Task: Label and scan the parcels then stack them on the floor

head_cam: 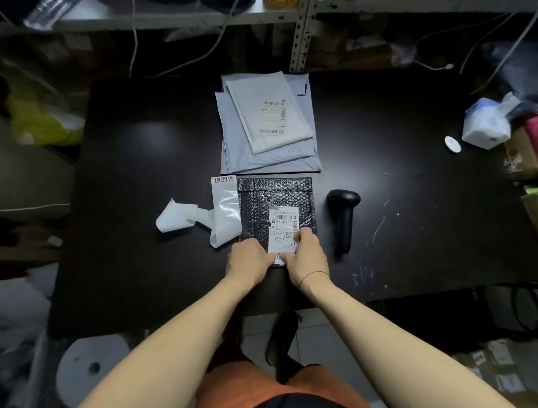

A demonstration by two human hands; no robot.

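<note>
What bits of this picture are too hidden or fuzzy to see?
Head view only.
1. Bottom of the white label on the black parcel: covered by the left hand and right hand.
2. Lower grey parcels in the stack: covered by the top mailer.
3. Label print: too small to read.
4. Shelf items: cut off by the top edge.

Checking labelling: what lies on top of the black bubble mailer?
On the black bubble mailer lies a white label; the left hand and right hand cover its near end.
</note>
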